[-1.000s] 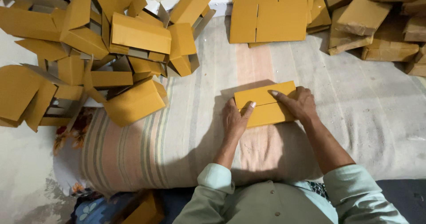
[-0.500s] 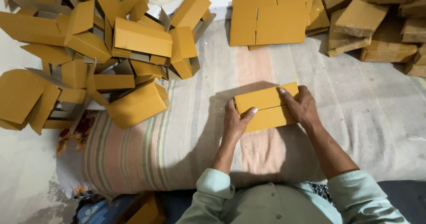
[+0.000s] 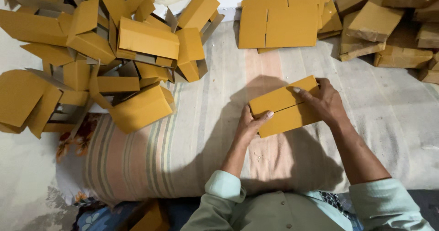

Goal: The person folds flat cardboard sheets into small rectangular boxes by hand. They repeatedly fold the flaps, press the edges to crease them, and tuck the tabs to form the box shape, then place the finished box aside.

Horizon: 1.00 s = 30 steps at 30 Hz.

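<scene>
A small yellow-brown cardboard box (image 3: 281, 105) lies on the striped cloth (image 3: 183, 139) in front of me, its two top flaps folded shut with a seam between them. My left hand (image 3: 251, 123) grips the box's left end, thumb on top. My right hand (image 3: 322, 104) presses on the right part of the top, fingers across the flaps.
A heap of folded cardboard boxes (image 3: 100, 61) fills the left. Flat unfolded box blanks (image 3: 281, 16) lie stacked at the top middle. More boxes (image 3: 393, 25) pile up at the top right. A flowered fabric (image 3: 73, 139) shows at the cloth's left edge.
The box and both hands have shifted slightly to the right and farther from me; the grip on the box looks the same.
</scene>
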Each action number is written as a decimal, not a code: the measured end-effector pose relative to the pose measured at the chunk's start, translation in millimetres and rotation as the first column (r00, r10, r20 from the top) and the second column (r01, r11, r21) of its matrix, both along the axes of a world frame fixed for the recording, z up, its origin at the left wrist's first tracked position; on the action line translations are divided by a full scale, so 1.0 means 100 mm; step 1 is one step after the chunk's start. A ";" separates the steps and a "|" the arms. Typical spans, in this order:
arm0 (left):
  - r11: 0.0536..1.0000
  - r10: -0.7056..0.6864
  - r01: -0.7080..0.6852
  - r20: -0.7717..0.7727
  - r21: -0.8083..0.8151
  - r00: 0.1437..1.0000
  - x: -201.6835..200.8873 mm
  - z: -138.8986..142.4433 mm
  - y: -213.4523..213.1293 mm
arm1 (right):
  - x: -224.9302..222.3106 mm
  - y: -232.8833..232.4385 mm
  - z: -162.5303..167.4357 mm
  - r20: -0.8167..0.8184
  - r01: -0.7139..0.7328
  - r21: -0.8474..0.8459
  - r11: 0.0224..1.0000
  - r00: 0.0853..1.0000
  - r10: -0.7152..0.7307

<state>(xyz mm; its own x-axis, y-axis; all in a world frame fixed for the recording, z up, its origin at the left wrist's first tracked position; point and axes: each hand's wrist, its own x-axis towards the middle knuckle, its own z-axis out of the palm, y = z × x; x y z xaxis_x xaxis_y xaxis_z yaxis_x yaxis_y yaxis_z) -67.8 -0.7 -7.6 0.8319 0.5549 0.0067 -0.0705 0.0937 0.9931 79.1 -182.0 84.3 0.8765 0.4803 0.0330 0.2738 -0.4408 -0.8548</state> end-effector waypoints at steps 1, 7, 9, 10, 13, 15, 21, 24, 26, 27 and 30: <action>0.999 0.014 -0.015 0.021 0.046 1.000 0.00 0.03 0.00 | 0.02 -0.01 0.02 -0.014 -0.032 0.008 0.999 0.999 0.032; 0.789 0.222 -0.282 0.174 0.547 0.959 -0.04 0.18 0.16 | 0.29 0.01 -0.17 0.018 -0.319 0.319 0.893 0.944 0.331; 0.774 0.217 -0.276 0.171 0.570 0.961 -0.03 0.12 0.21 | 0.40 0.01 -0.30 0.060 -0.438 0.420 0.795 0.887 0.457; 0.700 0.216 -0.294 0.200 0.651 0.956 -0.02 0.07 0.24 | 0.43 0.01 -0.37 0.081 -0.478 0.412 0.775 0.867 0.492; 0.513 0.183 -0.279 0.214 0.812 0.960 -0.06 -0.09 0.28 | 0.41 -0.09 -0.56 0.056 -0.549 0.364 0.753 0.819 0.570; 0.468 0.187 -0.208 0.133 0.859 0.973 -0.17 -0.16 0.28 | 0.31 -0.21 -0.65 -0.077 -0.570 0.308 0.762 0.783 0.617; 0.391 0.026 -0.262 0.274 0.882 0.961 -0.62 0.01 0.03 | -0.09 -0.38 -0.65 0.125 -0.479 0.156 0.864 0.877 0.463; 0.595 0.212 -0.260 0.164 0.760 0.963 -0.58 0.16 -0.12 | -0.13 -0.38 -0.56 0.007 -0.422 0.195 0.885 0.903 0.429; 0.564 0.307 -0.147 -0.040 0.813 0.951 -0.41 0.26 -0.10 | -0.07 -0.37 -0.52 -0.003 -0.432 0.006 0.902 0.902 0.432; 0.554 0.357 -0.084 -0.145 0.828 0.923 -0.36 0.28 -0.11 | -0.04 -0.36 -0.51 -0.015 -0.435 -0.091 0.896 0.900 0.436; 0.475 0.302 0.107 -0.276 0.874 0.913 -0.26 0.29 -0.12 | -0.02 -0.25 -0.59 0.099 -0.363 -0.527 0.769 0.872 0.480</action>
<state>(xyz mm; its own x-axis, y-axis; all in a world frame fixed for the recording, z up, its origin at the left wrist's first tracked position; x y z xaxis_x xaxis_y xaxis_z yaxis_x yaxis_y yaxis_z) -93.4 -12.3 21.1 0.8213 0.5089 0.2578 0.3377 -0.7979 0.4994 77.2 -207.3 25.6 0.5788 0.8037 -0.1381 0.6801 -0.5691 -0.4622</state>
